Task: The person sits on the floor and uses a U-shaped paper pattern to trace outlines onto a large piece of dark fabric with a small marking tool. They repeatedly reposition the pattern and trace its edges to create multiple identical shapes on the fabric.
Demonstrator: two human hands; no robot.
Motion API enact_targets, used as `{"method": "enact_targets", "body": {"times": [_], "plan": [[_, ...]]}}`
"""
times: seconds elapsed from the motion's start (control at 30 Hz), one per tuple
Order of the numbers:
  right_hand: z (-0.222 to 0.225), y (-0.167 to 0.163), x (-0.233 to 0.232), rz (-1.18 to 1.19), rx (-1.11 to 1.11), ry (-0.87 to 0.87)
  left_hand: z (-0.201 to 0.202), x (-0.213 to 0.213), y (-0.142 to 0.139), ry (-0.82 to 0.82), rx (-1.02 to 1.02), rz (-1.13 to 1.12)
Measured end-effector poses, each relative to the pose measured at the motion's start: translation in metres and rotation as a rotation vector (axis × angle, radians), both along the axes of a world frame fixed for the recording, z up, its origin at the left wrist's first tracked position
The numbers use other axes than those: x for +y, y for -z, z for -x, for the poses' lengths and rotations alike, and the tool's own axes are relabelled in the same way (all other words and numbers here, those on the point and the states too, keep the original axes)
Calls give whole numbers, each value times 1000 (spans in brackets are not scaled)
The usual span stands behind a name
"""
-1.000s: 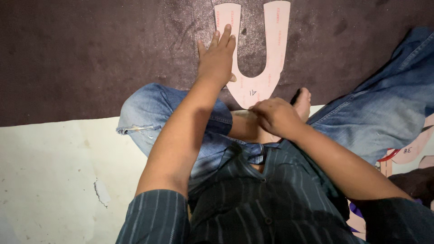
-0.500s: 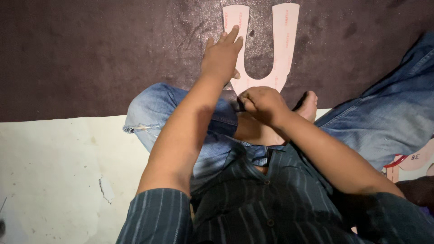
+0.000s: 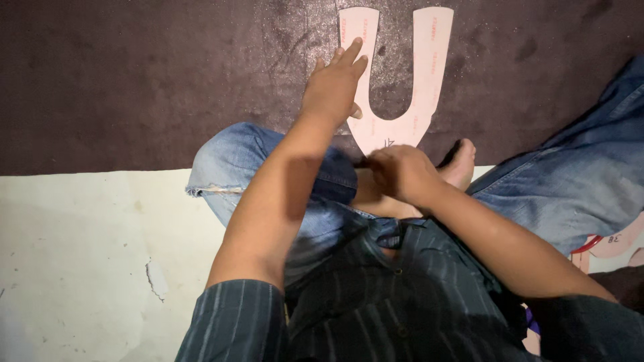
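Observation:
A pink U-shaped paper template (image 3: 429,74) lies flat on a dark brown sheet of material (image 3: 134,80). My left hand (image 3: 332,87) rests palm down on the template's left arm, fingers spread and pointing away from me. My right hand (image 3: 399,173) is curled just below the base of the U, beside my bare foot (image 3: 459,164). A thin dark tip (image 3: 361,161) sticks out of its fingers toward the template's bottom edge. The rest of that tool is hidden in the hand.
I sit cross-legged in blue jeans (image 3: 241,161) on a pale, chipped floor (image 3: 80,255). The dark sheet's near edge runs across under my knees. More pink cut pieces (image 3: 614,245) lie at the right by my leg.
The view has shifted a little. My right hand has moved slightly along the base of the U. My left hand stays pressed on the template.

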State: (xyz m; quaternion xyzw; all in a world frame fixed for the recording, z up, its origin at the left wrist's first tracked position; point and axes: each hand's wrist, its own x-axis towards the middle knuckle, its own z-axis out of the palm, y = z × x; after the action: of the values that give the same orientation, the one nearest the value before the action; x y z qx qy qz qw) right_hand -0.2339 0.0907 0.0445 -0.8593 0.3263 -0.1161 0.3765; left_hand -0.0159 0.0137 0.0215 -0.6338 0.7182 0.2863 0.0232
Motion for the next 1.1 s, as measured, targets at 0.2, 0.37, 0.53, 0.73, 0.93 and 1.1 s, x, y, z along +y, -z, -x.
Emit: {"method": "enact_targets", "body": {"times": [0.2, 0.37, 0.53, 0.73, 0.93, 1.1], "plan": [[-21, 21, -20, 40, 2, 30, -2, -1, 3, -5, 13, 1], [-42, 26, -47, 189, -88, 11, -7, -1, 2, 16, 10, 66], [-5, -2, -10, -7, 41, -54, -8, -2, -1, 22, 22, 54], [-21, 10, -30, -18, 65, -33, -11, -4, 8, 17, 41, 87], [-38, 14, -49, -23, 219, -64, -12, 2, 6, 16, 49, 132], [2, -16, -6, 8, 121, -54, -7, 0, -6, 26, 7, 84]]}}
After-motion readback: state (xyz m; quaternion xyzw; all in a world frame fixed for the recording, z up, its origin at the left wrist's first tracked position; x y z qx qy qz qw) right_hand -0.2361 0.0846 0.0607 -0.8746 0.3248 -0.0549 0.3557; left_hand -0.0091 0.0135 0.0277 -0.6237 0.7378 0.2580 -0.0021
